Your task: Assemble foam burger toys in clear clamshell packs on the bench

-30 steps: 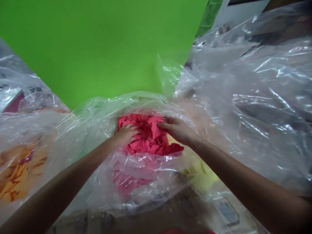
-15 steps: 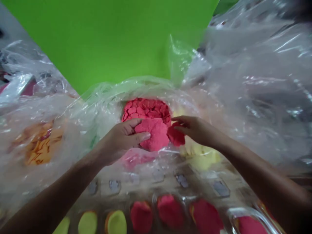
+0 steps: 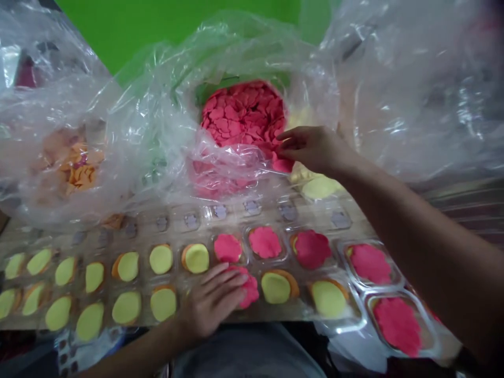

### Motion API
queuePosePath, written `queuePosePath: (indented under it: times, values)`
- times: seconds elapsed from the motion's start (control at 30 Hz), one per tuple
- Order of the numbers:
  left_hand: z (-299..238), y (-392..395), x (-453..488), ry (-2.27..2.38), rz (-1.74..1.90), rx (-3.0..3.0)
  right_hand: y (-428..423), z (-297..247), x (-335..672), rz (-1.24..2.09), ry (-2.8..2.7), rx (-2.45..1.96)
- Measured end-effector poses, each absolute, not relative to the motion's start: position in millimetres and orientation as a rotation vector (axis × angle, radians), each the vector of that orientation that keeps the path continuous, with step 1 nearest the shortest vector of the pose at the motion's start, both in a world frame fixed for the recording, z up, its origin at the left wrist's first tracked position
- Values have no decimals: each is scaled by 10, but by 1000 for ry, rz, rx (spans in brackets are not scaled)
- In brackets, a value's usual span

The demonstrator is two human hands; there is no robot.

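Observation:
My left hand [image 3: 214, 299] is over the front row of clear plastic cups. Its fingers lie over the left edge of a pink scalloped, flower-shaped piece [image 3: 250, 290], and its thumb is hidden. My right hand [image 3: 309, 149] is at the right edge of a plastic bag holding a heap of pink flower-shaped pieces [image 3: 244, 113]. Its fingers are bent together on a darker pink piece [image 3: 282, 164] hanging at the bag's mouth. Similar pink pieces [image 3: 265, 242] lie in several cups, while yellow round pieces [image 3: 160, 259] over orange ones fill others.
Clear plastic bags [image 3: 149, 105] spread across the back of the table. One holds orange pieces [image 3: 82, 176] at the left, another pale yellow pieces [image 3: 321, 186] at the right. A row of small grey pieces [image 3: 191, 220] lies behind the cups. A green surface [image 3: 165, 21] stands behind.
My left hand has moved down from the bag to the front row of cups with a pink piece. My right hand stays by the bag. The view has tilted down.

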State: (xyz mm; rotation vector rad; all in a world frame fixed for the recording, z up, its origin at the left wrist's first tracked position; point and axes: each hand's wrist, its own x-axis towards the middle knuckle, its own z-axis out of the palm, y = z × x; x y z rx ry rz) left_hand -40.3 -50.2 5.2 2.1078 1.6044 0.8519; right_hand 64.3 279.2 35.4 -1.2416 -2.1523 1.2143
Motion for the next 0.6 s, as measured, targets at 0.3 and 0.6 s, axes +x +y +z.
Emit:
queuePosePath:
  times: [0.3,0.6]
  values:
    - [372,-176,-706,1617,660,2509,2970,378,627,1278,-1882,-1119]
    - [642,1516,-1438,1888,97,2220,2677,575,405,887,-2748,-582]
